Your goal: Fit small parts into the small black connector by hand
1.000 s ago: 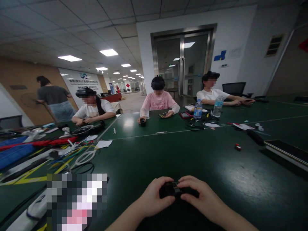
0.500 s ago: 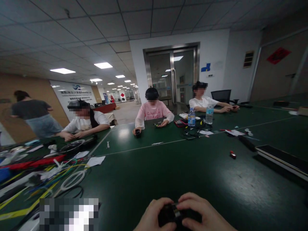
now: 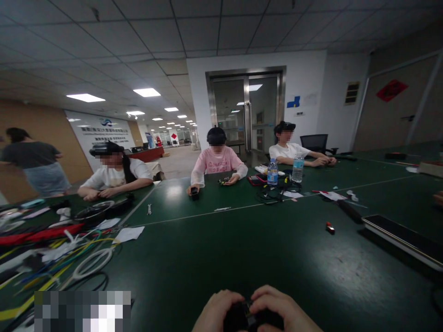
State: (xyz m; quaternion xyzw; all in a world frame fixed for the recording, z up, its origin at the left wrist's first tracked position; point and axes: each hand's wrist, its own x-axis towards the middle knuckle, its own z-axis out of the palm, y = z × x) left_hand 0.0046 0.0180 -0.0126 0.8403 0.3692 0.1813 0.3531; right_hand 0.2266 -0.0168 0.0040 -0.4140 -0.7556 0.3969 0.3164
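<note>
At the bottom edge of the view my left hand (image 3: pixel 215 311) and my right hand (image 3: pixel 282 310) are both curled round a small black device (image 3: pixel 242 316), held between them just above the green table (image 3: pixel 221 258). My fingers wrap over its top and my thumbs press on it. Most of the device is hidden by my fingers.
Three seated people work at the table's far side, one in a pink top (image 3: pixel 218 163). Two water bottles (image 3: pixel 272 172) stand near them. Coloured cables (image 3: pixel 69 258) lie at the left, a flat black panel (image 3: pixel 404 235) at the right, a small red part (image 3: pixel 330 227) between. A person (image 3: pixel 32 159) walks at far left.
The view has tilted upward, so my hands with the black device have dropped to the bottom edge. My grip looks the same. The walking person has moved left.
</note>
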